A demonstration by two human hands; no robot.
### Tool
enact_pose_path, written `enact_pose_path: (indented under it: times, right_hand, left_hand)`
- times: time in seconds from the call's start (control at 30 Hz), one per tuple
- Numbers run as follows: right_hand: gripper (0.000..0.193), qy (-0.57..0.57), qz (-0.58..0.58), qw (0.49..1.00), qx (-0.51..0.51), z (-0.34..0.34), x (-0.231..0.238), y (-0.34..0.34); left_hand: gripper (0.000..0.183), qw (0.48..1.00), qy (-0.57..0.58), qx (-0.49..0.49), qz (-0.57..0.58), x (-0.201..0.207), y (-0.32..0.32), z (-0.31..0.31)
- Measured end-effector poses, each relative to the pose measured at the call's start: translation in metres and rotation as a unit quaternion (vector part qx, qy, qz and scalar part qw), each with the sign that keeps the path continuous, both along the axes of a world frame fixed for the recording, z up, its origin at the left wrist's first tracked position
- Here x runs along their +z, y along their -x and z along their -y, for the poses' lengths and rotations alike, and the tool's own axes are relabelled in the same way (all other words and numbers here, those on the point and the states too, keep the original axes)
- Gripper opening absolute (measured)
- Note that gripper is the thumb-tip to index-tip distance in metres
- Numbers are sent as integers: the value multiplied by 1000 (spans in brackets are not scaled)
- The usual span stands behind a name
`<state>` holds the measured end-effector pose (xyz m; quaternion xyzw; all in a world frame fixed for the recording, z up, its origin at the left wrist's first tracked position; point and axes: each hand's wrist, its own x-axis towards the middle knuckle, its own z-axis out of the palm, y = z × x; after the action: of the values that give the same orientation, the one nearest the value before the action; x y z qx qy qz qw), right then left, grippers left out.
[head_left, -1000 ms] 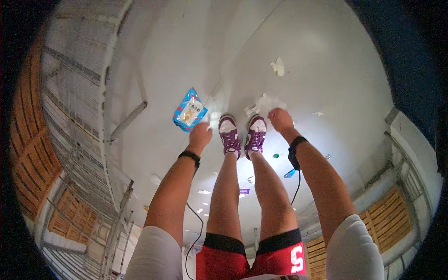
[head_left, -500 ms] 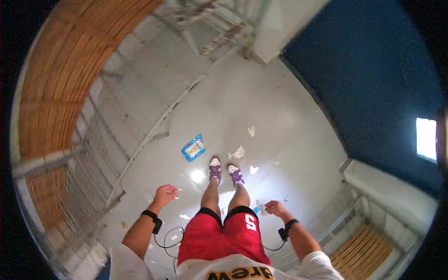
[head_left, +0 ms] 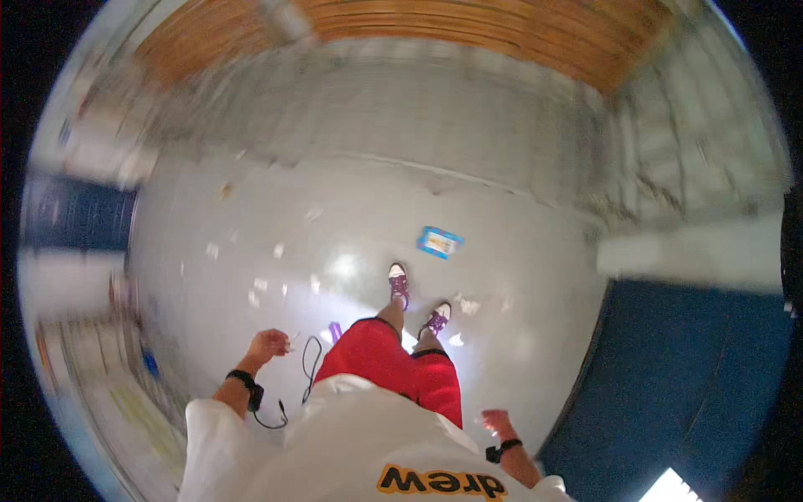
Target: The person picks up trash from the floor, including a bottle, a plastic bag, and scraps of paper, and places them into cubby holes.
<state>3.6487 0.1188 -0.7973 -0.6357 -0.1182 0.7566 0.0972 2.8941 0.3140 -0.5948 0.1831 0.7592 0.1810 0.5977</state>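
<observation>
My left hand (head_left: 269, 344) hangs over the floor with its fingers closed, and a small white scrap (head_left: 293, 339) shows at the fingertips. Low on the right is my right hand (head_left: 498, 421), smeared by motion with its fingers curled. Something whitish shows at its fingers, too blurred to name. Both wrists wear black bands. Past my purple-and-white shoes (head_left: 399, 280) a blue packet with a pale label (head_left: 440, 243) lies flat on the floor.
Crumpled white scraps (head_left: 467, 304) and several more bits lie scattered on the grey floor (head_left: 360, 201). A black cable (head_left: 310, 368) loops beside my left leg. Orange slatted boards on a metal frame (head_left: 435, 25) stand ahead. A dark blue door (head_left: 669, 360) is at the right.
My body and view have turned left, so the slatted frame now lies ahead and the blue door lower right. My feet have stepped apart. The packet now appears farther right.
</observation>
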Motion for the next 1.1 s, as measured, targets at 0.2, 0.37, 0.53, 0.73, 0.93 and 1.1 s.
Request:
enact_pose_path:
  times: [0.2,0.37,0.53,0.73,0.93,1.1]
  right_hand:
    - [21,41,48,987,147,-157,50,16]
    - [17,-17,37,971,237,-301,73,136]
    - [21,-104,52,971,209,-430,-41,204]
    - [23,-340,41,764,547,-475,45,454]
    - [20,-274,3,836,475,-432,90,635]
    - [24,-228,28,757,612,-426,64,676]
  left_hand:
    - [12,979,-38,202,3,-20,16,220]
    - [13,911,-96,400,-24,-75,-44,407]
    - [11,862,-138,488,4,-111,-34,422]
    - [24,886,-115,360,-267,-135,52,439]
    - [9,881,-181,377,-222,-65,195,350]
    - [13,861,-207,395,-242,-9,315,299]
